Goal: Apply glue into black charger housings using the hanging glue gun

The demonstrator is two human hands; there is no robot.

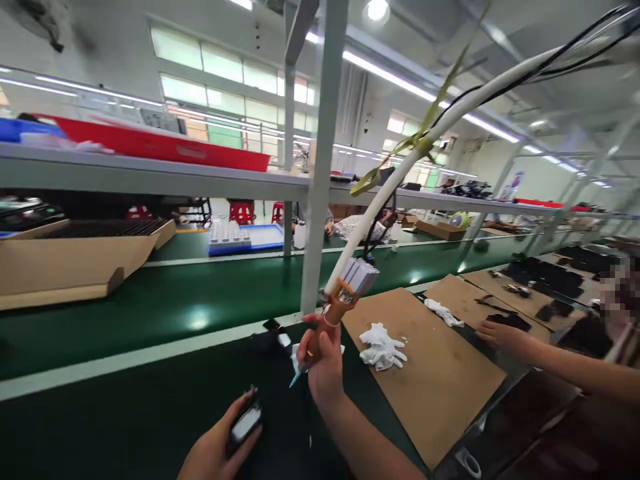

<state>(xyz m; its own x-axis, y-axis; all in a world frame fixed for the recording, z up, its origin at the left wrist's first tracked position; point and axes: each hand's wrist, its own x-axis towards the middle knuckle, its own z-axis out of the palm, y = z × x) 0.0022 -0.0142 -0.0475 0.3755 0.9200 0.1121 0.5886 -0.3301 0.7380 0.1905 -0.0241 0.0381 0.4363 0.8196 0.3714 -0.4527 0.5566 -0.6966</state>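
My right hand (pixel 324 360) is closed round the orange handle of a tool (pixel 345 290) whose grey head joins a thick white hose (pixel 450 117) running up to the right; a small light-blue strip also pokes out below the fingers. My left hand (pixel 217 447) sits low at the bottom edge, fingers curled round a small black part with a pale face (pixel 245 421). Both hands hover over the dark green bench top (pixel 150 413). A small black piece (pixel 273 337) lies on the bench just beyond my right hand.
White gloves (pixel 381 347) lie on a cardboard sheet (pixel 440 380) to the right. A co-worker's arm (pixel 550 363) reaches in from the right over dark parts. A green conveyor (pixel 200 293), an upright frame post (pixel 320 153) and cardboard boxes (pixel 70 263) stand ahead.
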